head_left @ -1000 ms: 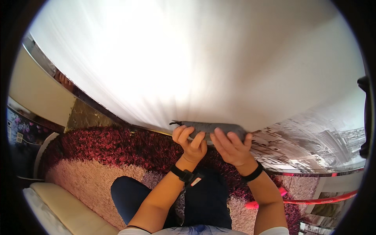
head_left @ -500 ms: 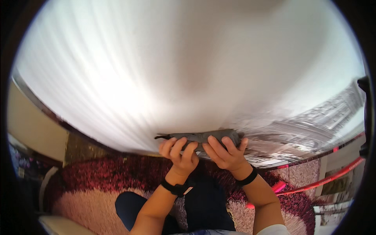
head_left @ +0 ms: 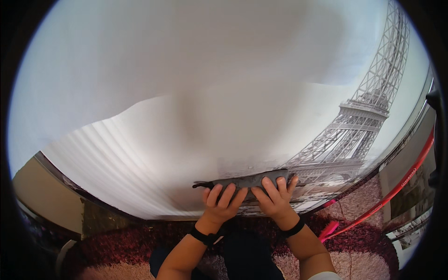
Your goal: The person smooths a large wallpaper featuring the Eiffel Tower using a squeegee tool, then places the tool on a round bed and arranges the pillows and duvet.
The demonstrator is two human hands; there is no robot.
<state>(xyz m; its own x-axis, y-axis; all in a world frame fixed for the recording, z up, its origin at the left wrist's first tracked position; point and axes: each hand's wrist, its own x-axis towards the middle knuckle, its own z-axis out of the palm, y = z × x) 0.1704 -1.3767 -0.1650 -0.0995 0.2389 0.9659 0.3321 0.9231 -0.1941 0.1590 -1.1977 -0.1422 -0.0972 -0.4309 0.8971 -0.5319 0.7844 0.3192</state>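
A long grey rolled bundle (head_left: 247, 181), with a dark loop at its left end, lies along the near part of a large pale surface (head_left: 224, 126). My left hand (head_left: 222, 206) holds its left half, fingers bent over the near side. Further right, my right hand (head_left: 276, 200) grips the other half, its fingers slightly spread on the grey material. Both thumbs point inward, towards each other. The undersides of the fingers and part of the bundle's near side are hidden.
A grey lattice tower (head_left: 359, 126) is printed on the surface's right side. Below the near edge lies a shaggy pink and dark red rug (head_left: 112, 240). A red strap (head_left: 396, 189) curves down at the right, ending near a bright pink piece (head_left: 329, 230).
My view has tilted up, so more of the printed tower shows. Both hands still hold the grey bundle and appear lower in the picture, slightly further right.
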